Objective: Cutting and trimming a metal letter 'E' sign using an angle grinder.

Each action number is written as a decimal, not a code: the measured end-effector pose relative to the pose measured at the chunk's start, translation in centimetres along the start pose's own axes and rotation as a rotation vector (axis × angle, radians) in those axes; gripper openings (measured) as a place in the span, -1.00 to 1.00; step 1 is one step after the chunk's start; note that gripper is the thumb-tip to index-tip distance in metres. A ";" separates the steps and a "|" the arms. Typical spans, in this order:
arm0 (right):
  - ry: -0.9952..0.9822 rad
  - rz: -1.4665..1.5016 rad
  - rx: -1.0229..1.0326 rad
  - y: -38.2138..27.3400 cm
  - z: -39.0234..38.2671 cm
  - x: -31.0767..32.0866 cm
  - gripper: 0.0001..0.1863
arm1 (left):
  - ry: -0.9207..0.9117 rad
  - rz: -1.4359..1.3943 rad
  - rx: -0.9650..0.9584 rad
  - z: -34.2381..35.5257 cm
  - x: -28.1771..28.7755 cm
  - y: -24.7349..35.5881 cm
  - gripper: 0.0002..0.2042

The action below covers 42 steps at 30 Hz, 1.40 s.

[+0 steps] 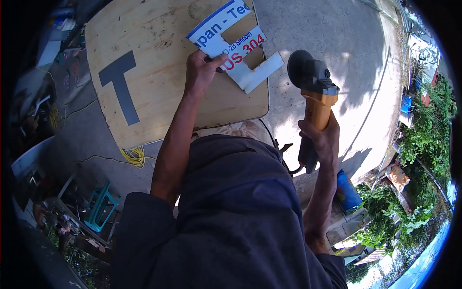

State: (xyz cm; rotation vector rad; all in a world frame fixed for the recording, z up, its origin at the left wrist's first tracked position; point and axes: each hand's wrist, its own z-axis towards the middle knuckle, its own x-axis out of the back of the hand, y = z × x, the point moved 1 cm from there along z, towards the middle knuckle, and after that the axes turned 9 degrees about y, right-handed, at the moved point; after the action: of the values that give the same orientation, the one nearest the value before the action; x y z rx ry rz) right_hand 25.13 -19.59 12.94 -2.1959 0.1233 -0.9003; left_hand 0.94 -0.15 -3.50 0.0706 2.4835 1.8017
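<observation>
My left hand (203, 72) pinches the left edge of a flat letter-E cutout (262, 73), covered in white film with blue and red print. The cutout is tilted over the right part of a plywood tabletop (163, 86), and its lower arm reaches past the board's edge. In my right hand (321, 137) is an orange and black angle grinder (318, 103), gripped round its body. Its dark round disc (300, 69) points up, to the right of the cutout and apart from it. Whether the disc spins I cannot tell. A grey letter-T cutout (120, 82) lies flat on the left of the plywood.
A coil of yellow cord (134, 156) lies on the floor by the board's near left corner. Farther left stands a teal plastic stool (102, 208). Concrete floor (346, 43) stretches to the right, towards green plants (418, 149) and a blue container (347, 190).
</observation>
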 end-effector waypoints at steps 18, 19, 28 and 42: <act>0.047 0.213 -0.276 7.1 -0.7 3.9 -0.48 | 0.313 -0.087 0.132 -0.3 -0.6 -3.2 -0.81; 0.045 0.204 -0.280 7.4 -0.6 4.1 -0.47 | 0.329 -0.122 0.177 -0.8 -0.9 -3.1 -0.82; -0.016 0.149 -0.244 7.7 0.7 5.9 -0.42 | 0.303 -0.056 0.355 1.8 -0.6 -0.2 -0.73; -0.060 0.066 -0.099 2.5 1.2 4.0 -0.43 | 0.098 -0.126 0.247 4.8 1.8 2.2 -0.93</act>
State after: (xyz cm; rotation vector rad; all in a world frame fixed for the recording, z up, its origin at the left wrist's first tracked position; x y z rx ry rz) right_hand 29.39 -22.04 12.95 -2.2941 0.2148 -0.8060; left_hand -0.44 5.24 -2.93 -0.1613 2.6975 1.4788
